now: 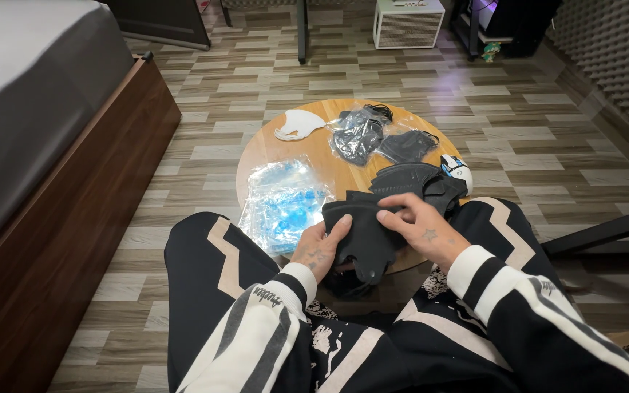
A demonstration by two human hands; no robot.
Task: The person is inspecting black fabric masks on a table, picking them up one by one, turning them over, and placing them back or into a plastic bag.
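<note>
Both hands were on it: a black face mask point(365, 234) sat at the near edge of the round wooden table point(307, 145), just above the person's knees. The left hand point(319, 247) gripped the mask's left side, thumb pressed over the top of the fabric and fingers curled underneath. The right hand point(420, 227) was closed on its upper right edge, fingertips pinching the cloth. Just beyond, touching the held mask, lay a stack of black masks point(413, 180). To the left on the table rested a clear plastic packet with blue contents point(282, 204). Farther back lay a white mask point(298, 125), a crinkled clear bag with a dark mask point(358, 135) and a loose dark grey mask point(407, 145). At the far side of the floor stood a white speaker box point(408, 23), well apart from the table.
</note>
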